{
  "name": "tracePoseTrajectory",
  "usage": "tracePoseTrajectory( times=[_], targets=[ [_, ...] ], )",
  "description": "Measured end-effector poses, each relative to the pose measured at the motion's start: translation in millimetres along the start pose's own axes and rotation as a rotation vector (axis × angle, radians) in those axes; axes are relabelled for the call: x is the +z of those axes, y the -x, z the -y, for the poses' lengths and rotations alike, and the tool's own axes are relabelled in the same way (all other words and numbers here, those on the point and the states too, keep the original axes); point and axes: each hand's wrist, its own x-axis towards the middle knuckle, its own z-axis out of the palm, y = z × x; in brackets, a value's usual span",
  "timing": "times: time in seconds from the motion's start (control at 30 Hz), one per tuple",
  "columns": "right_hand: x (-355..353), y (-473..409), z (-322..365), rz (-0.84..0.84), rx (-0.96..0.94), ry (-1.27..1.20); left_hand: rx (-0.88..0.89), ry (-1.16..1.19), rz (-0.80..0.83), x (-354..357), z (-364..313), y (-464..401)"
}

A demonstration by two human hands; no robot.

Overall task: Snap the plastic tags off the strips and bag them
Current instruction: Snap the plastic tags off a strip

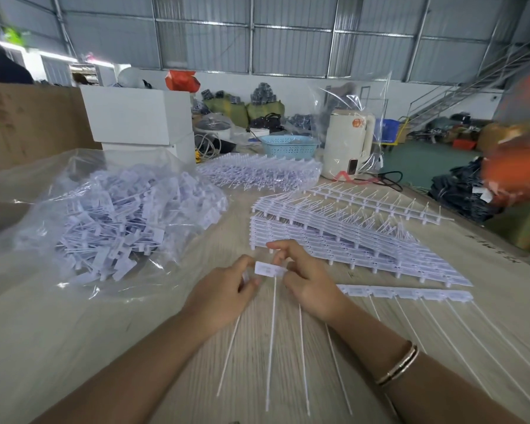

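While the two hands meet over the middle of the bench (141, 338), the left hand (224, 293) pinches one end of a white tag (266, 268) and the right hand (308, 280) grips the strip (406, 292) at the tag's other end. The right palm covers the join, so whether the tag is already free cannot be told. The strip runs out to the right along the bench, its thin tails trailing toward the near edge. A stack of whole strips (349, 240) lies just beyond the hands. To the left, a clear bag (104, 215) holds a heap of loose tags; its mouth is hard to make out. A second bundle of strips (263, 172) lies farther back. An orange blur cuts off the right edge.
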Motion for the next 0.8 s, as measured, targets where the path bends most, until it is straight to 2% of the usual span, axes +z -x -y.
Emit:
tracePoseTrajectory(
  times=[0.07,0.13,0.2,0.3,0.37,0.47,0.67,0.8],
  targets=[
    [1,0,-1,0.037,-0.035,0.041,0.014,-0.068,0.076,-1,1,-2],
    [2,0,-2,0.064,-0.067,0.077,-0.022,0.023,0.096,-3,2,-4],
    [2,1,-4,0.093,-0.083,0.131,-0.096,0.209,0.039,-5,5,-5],
    [2,-1,-7,0.127,-0.061,0.21,-0.167,0.446,-0.14,-9,4,-5],
    [5,-1,-6,0.144,-0.056,0.258,-0.169,0.59,-0.141,-10,-4,-4],
    [9,1,-2,0.183,-0.056,0.279,-0.152,0.457,-0.039,-4,-11,-3],
    [-5,-3,-3,0.239,0.052,0.413,-0.047,0.433,-0.057,-10,-9,-3],
    [-6,-1,-2,0.222,0.085,0.253,-0.056,0.424,-0.05,-7,-11,-1]
  ],
)
